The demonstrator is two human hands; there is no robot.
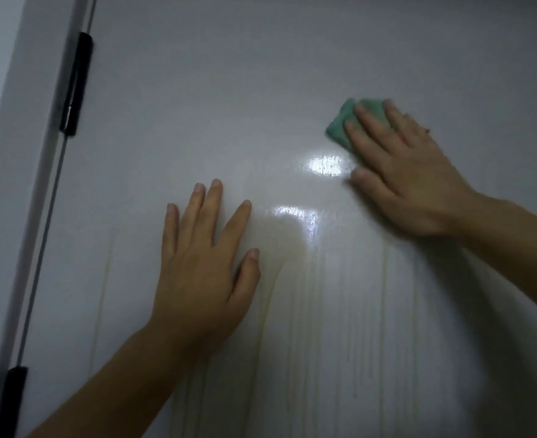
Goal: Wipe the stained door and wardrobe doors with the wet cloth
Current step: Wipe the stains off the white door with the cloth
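The right hand [409,184] pressed the green cloth [340,128] on the white door [197,90] at two o'clock, fingers straight. The left hand [204,273] lay flat at seven o'clock, fingers spread, beside yellow drips [270,295].

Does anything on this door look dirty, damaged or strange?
Yes. Yellowish drip streaks run down the lower part of the white door, with a dull brownish patch beside the thumb of the left hand. The right hand presses the green cloth higher up, above most of them. Nothing looks broken.
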